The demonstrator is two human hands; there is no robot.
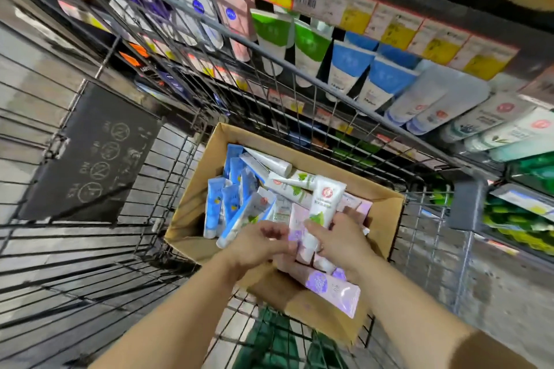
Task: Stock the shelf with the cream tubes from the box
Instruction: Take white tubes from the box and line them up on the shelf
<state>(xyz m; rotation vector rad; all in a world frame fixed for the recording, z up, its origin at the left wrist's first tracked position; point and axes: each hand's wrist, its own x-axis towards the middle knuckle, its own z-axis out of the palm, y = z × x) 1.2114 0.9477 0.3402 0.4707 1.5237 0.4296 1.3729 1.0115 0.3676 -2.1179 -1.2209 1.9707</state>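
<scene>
Both hands over the open cardboard box (192, 204), which sits in a wire cart (299, 105). Right hand (341, 241) grips a white tube with green leaf print (325, 204), cap end down in the fingers, tube body sticking up past the thumb. Left hand (257, 244), just left of that grip, fingers curled; can't tell if it holds anything. Pink-purple tubes (332, 289) lie under the right hand, blue tubes (230, 198) left of both hands. Stocked shelf (374, 81) beyond the cart.

Your hands (302, 244) hide the tube caps beneath them; shelf price labels (398, 30) at one o'clock blur beyond reading.
</scene>
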